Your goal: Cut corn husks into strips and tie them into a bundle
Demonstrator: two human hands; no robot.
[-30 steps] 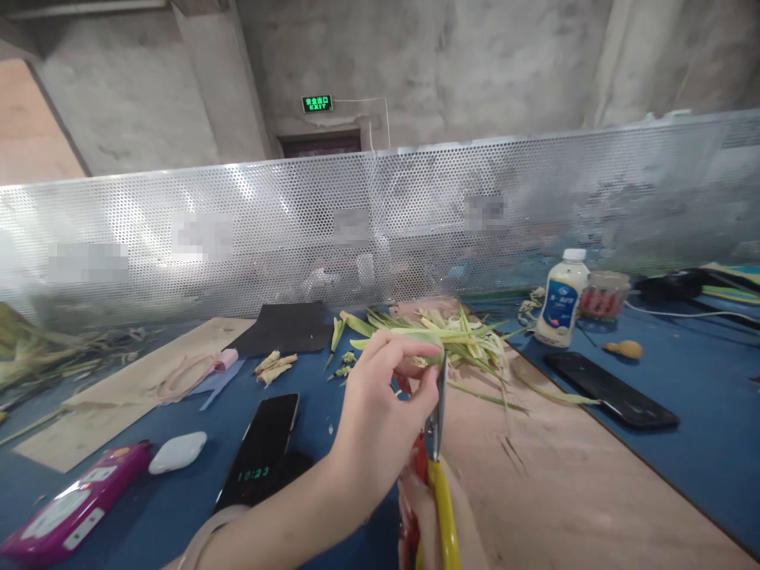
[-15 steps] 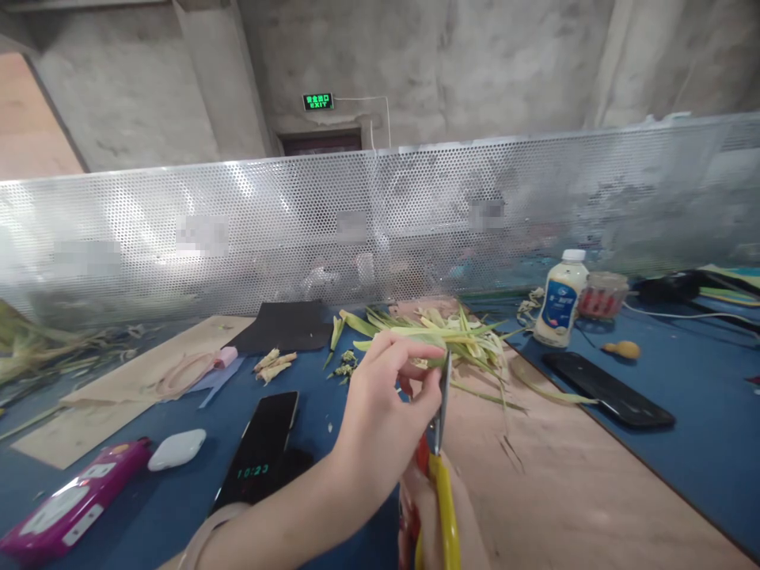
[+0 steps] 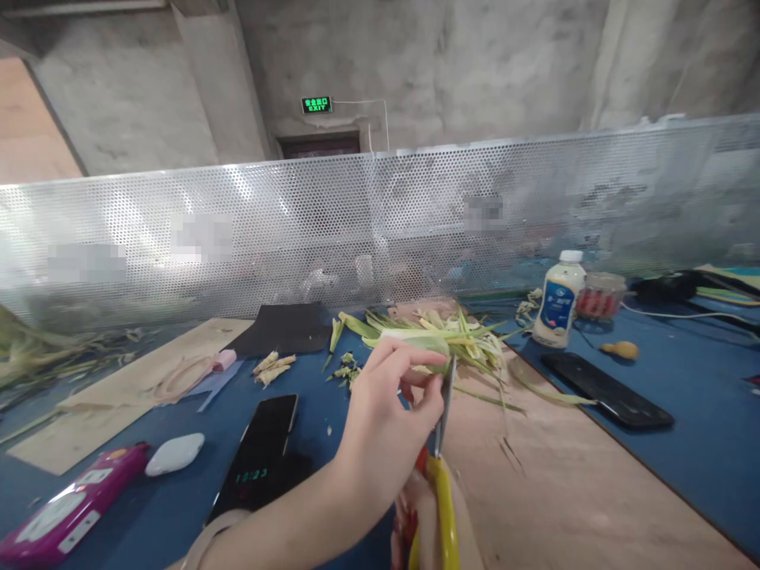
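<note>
Blue tabletop (image 3: 712, 396); hands adjacent, left (image 3: 383, 412) arched, right (image 3: 423, 503) gripping scissors (image 3: 446, 507).

A workshop, by its bare concrete walls (image 3: 511, 63), green exit sign (image 3: 317, 104) and perforated metal partition (image 3: 285, 214).

Scissors (image 3: 440, 465) shifted slightly right; more pale leaf (image 3: 426, 340) shows.

Left forearm (image 3: 297, 507): bare, entering at the lower edge, slanting up and rightward. Left hand (image 3: 380, 412): raised, thumb side uppermost; index finger (image 3: 423, 356) arched forward, thumb (image 3: 430, 402) bent up toward it in a pinch, other fingers partly hidden beneath. Right hand (image 3: 423, 503): lower, to the right of the left wrist (image 3: 351, 469), curled in a grip, partly hidden.
</note>
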